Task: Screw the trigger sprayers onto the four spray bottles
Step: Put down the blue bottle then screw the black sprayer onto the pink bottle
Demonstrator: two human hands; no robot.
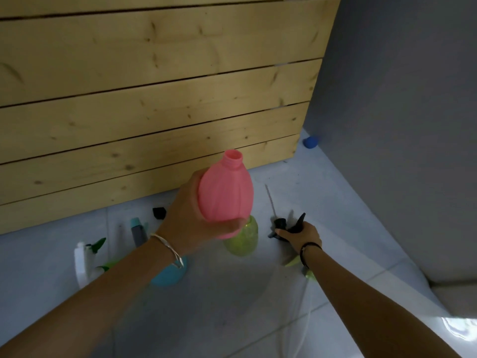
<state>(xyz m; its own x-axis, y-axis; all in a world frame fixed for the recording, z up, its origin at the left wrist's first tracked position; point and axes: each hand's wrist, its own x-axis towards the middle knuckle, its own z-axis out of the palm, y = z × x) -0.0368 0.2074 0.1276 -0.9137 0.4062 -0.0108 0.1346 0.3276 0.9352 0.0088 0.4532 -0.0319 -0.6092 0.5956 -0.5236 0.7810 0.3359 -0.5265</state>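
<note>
Left hand [191,218] grips the ribbed pink plastic bottle [225,195] — neck uncapped, raised. Right hand [300,235] closes round the black trigger sprayer [286,224] on the floor — green translucent bottle [242,239] between the hands.

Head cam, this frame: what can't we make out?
Head view only:
- green bottle: neck hidden behind the pink bottle and left hand.
- teal bottle: mostly under the left forearm; top unseen.
- black trigger sprayer: partly covered by the right hand.
- green piece by the right wrist: blurred, partly under the forearm; unidentifiable.
- blue object at the wall: too small to identify.
</note>
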